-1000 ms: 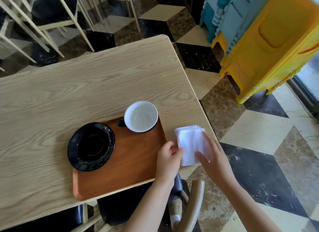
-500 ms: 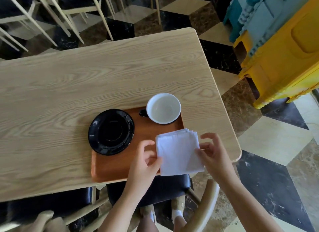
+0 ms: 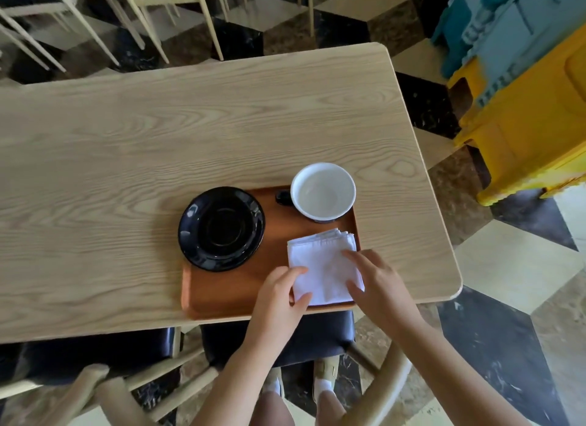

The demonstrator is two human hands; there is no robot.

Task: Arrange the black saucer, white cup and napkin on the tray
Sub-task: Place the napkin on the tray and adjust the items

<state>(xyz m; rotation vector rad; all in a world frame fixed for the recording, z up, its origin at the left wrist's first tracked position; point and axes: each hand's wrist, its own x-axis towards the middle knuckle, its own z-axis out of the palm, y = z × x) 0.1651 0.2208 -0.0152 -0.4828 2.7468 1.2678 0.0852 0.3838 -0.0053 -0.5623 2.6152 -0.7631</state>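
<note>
- Napkin: white, folded square, lower centre-right of frame, lying in the near right corner of the tray. Far edge just short of the cup; right edge looks to run about level w/ the tray rim.
- Left hand: on the napkin's near left corner, thumb & forefinger lightly pinching that edge, other fingers curled.
- Right hand: fingers spread, fingertips pressing flat on the napkin's right side. No pinch there, more a hold-down.
- Saucer: black, glossy, left-centre of frame; sits on the tray's far left corner and overhangs the rim onto the table.
- Cup: white inside, dark handle pointing left, centre-right of frame, far right corner of tray, apart from the saucer. Looks empty.
- Handling, my read:
  - Napkin = light, soft, several layers (loose edges fan at the far right corner). Will slide or unfold if dragged by one layer. Best taken by a folded edge/corner, pinching the whole stack, or nudged w/ flat fingers.
  - Saucer & cup = hard, prob. ceramic, breakable, smooth. Saucer by the rim; cup by handle or around the body.
- Stage, as judged: all 3 on the tray; napkin being squared up. Saucer may want shifting fully inside the rim.
</note>
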